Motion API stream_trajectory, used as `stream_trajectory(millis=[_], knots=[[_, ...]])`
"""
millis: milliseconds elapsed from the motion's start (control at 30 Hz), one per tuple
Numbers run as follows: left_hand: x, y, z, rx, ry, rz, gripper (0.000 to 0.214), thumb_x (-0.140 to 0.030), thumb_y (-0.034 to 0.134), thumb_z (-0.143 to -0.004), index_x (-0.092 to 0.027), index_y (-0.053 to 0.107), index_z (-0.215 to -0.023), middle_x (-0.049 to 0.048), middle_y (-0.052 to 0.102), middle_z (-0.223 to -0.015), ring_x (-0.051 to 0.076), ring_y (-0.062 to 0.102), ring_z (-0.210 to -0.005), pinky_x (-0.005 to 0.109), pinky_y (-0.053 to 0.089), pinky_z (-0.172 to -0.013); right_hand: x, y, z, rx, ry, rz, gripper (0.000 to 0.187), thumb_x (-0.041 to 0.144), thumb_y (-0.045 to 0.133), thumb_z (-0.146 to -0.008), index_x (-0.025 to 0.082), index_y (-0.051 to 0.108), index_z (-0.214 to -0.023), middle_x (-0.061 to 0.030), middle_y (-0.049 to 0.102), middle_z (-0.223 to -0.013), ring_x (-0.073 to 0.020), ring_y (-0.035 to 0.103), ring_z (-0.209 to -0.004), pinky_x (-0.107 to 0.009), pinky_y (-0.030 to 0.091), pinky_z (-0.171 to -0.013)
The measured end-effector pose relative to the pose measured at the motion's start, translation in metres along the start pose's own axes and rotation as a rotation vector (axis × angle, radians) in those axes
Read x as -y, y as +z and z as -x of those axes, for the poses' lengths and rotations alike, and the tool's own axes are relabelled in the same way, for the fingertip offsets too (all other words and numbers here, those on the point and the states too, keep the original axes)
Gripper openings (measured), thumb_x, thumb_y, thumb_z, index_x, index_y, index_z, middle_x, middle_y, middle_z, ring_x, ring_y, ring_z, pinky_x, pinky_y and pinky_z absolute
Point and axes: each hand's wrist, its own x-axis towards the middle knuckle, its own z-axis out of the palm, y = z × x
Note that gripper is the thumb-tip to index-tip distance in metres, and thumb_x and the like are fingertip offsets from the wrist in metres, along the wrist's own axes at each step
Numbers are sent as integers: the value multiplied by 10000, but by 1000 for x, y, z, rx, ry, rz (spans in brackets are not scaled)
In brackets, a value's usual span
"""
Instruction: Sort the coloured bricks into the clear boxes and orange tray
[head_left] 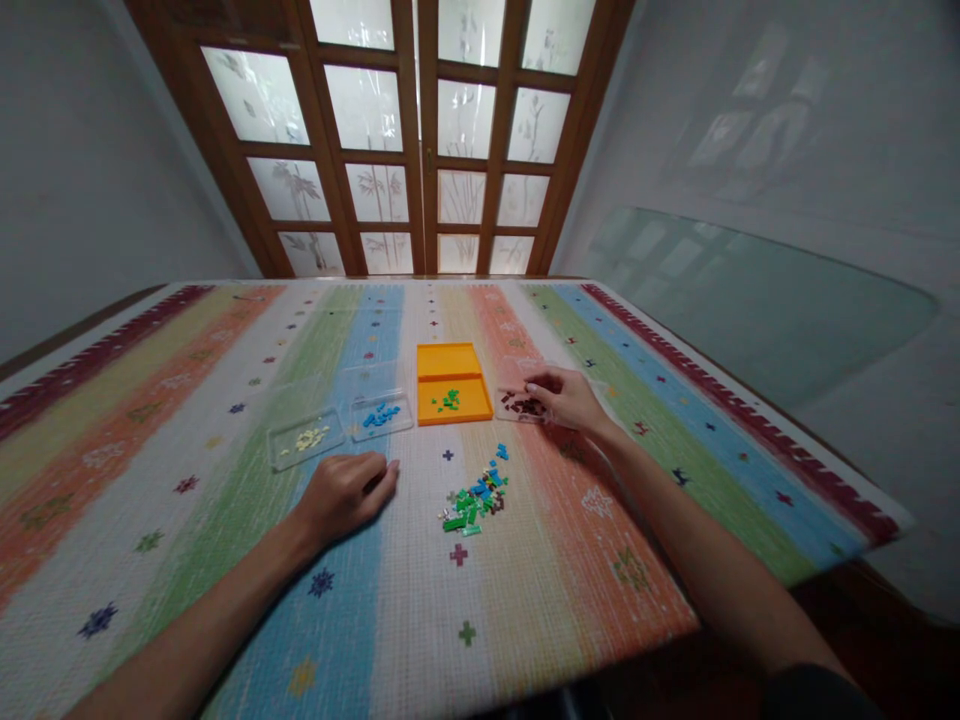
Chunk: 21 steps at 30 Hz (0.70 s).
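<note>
My right hand [568, 398] is over a clear plastic box [501, 412] of small dark brown bricks [523, 404]. Its thumb and fingers are pinched together; whatever they hold is too small to make out. My left hand [349, 490] rests on the cloth with its fingers curled in and nothing visible in them. Between the hands, nearer to me, lies a loose pile of mixed toy bricks [474, 503], mostly green and blue with some brown. An open orange box [487, 398] holding a few green bricks [450, 400] stands just left of my right hand.
Left of the orange box is a clear box [390, 433] of blue bricks [381, 415]. Farther left, a clear box [281, 462] holds pale yellow bricks [309, 438]. A striped tablecloth [420, 620] covers the table. Beyond its far edge stand wooden glazed doors [427, 150].
</note>
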Motion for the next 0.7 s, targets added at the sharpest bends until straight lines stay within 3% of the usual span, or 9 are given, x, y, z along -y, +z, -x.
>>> stream_trajectory(millis=[467, 700], knots=[[1, 1, 1, 0, 8, 5, 385, -194, 497, -975, -201, 419, -598, -76, 369, -489, 81, 336, -416, 245, 296, -478, 16, 1, 8, 17, -6, 114, 166, 148, 618, -824, 165, 776, -875, -91, 790, -884, -226, 736, -774, -333, 569, -747], [1, 1, 2, 2, -1, 9, 391, -194, 501, -980, -198, 425, -596, -78, 363, -493, 77, 336, -413, 243, 295, -472, 9, -1, 9, 52, -29, 135, 246, 94, 559, -858, 172, 790, -894, -75, 796, -920, -218, 753, -821, -303, 584, -748]])
